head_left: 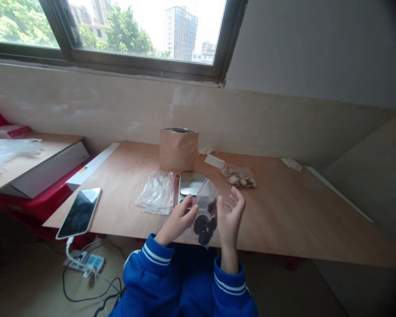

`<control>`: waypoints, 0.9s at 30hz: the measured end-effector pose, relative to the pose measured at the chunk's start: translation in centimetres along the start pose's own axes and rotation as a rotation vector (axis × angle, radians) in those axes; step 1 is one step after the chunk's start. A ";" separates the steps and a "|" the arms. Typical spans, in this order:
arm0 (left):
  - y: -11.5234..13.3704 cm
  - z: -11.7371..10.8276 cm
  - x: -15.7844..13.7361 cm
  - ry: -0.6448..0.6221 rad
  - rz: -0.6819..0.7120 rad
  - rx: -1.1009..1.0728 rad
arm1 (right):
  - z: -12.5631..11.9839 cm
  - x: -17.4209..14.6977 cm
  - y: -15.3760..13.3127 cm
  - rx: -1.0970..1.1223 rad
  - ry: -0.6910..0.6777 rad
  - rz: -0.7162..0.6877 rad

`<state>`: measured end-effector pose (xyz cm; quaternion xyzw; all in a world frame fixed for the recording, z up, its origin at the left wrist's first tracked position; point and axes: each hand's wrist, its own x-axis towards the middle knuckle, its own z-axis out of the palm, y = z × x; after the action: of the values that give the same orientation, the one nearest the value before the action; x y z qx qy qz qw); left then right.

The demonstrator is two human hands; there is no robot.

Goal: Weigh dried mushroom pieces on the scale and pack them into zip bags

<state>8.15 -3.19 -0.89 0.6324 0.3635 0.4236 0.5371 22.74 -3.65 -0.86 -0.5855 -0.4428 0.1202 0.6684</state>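
Observation:
A clear zip bag point(207, 199) with a red strip along its mouth hangs tilted at the table's front edge. Several dark, roundish flat pieces point(203, 229) lie inside it; their kind I cannot make out. My left hand point(184, 215) pinches the bag near its mouth on the left. At its right side, my right hand point(230, 215) has its fingers spread and raised, the thumb close to or touching the plastic. Behind the bag is a small scale point(188, 181) with a metal plate, partly hidden by the bag and my left hand.
Left of the scale lies a stack of clear zip bags point(156, 193). A brown paper pouch point(178, 149) stands open behind. To the right are a filled zip bag point(240, 177) and a white card point(214, 161). A charging phone point(79, 212) lies at the left edge, above a power strip point(86, 262).

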 end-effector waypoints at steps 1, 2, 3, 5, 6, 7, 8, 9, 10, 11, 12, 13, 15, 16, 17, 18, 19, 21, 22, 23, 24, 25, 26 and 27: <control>-0.2 0.2 0.0 0.021 -0.013 -0.050 | 0.3 -0.4 -0.1 -0.044 -0.037 -0.025; -0.2 0.4 0.1 0.062 -0.008 -0.079 | 0.6 -0.8 -0.2 -0.052 -0.114 -0.025; -0.2 0.6 0.1 0.114 0.013 -0.089 | 0.9 -1.3 -0.5 -0.022 -0.224 -0.001; 0.1 0.9 0.1 0.215 0.055 -0.085 | 1.5 -2.1 -1.1 0.103 -0.444 0.081; 0.3 0.9 0.1 0.256 0.055 -0.085 | 1.7 -2.5 -1.4 0.164 -0.513 0.116; 0.4 0.9 0.0 0.288 0.042 -0.084 | 1.9 -2.8 -1.7 0.211 -0.552 0.133; 0.5 0.8 0.0 0.312 0.023 -0.080 | 2.1 -2.9 -2.0 0.244 -0.572 0.135; 0.5 0.6 0.0 0.331 0.006 -0.072 | 2.1 -3.0 -2.3 0.268 -0.584 0.130; 0.5 0.4 0.0 0.346 -0.001 -0.060 | 2.2 -3.0 -2.5 0.287 -0.592 0.123; 0.4 0.3 -0.1 0.355 0.003 -0.043 | 2.2 -3.0 -2.6 0.301 -0.597 0.119; 0.4 0.1 -0.1 0.360 0.016 -0.022 | 2.2 -2.9 -2.7 0.310 -0.597 0.118; 0.5 0.0 -0.1 0.363 0.030 -0.001 | 2.1 -2.9 -2.8 0.314 -0.599 0.120; 0.6 -0.1 -0.1 0.366 0.048 0.036 | 2.0 -2.8 -2.8 0.309 -0.607 0.125; 0.7 -0.1 -0.1 0.363 0.050 0.049 | 1.9 -2.7 -2.7 0.301 -0.613 0.127; 0.7 -0.1 -0.1 0.356 0.051 0.059 | 1.8 -2.7 -2.7 0.292 -0.618 0.128; 0.8 0.0 -0.1 0.342 0.052 0.065 | 1.7 -2.7 -2.6 0.279 -0.620 0.127; 0.8 0.0 -0.1 0.322 0.053 0.070 | 1.6 -2.7 -2.6 0.261 -0.622 0.121; 0.7 0.1 -0.1 0.286 0.057 0.082 | 1.5 -2.6 -2.5 0.216 -0.621 0.093; 0.6 0.1 -0.1 0.278 0.060 0.093 | 1.4 -2.6 -2.5 0.193 -0.623 0.075; 0.6 0.1 -0.1 0.276 0.063 0.106 | 1.4 -2.5 -2.5 0.171 -0.629 0.058; 0.5 0.1 -0.2 0.279 0.066 0.119 | 1.3 -2.5 -2.5 0.153 -0.636 0.047; 0.4 0.0 -0.2 0.284 0.070 0.133 | 1.3 -2.5 -2.5 0.140 -0.643 0.042; 0.4 0.0 -0.2 0.285 0.074 0.148 | 1.4 -2.6 -2.5 0.134 -0.651 0.044; 0.3 0.0 -0.2 0.284 0.079 0.167 | 1.4 -2.6 -2.5 0.133 -0.655 0.053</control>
<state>8.08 -3.40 -0.59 0.6223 0.4446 0.4980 0.4088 19.27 -5.21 0.10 -0.4821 -0.6098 0.3479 0.5241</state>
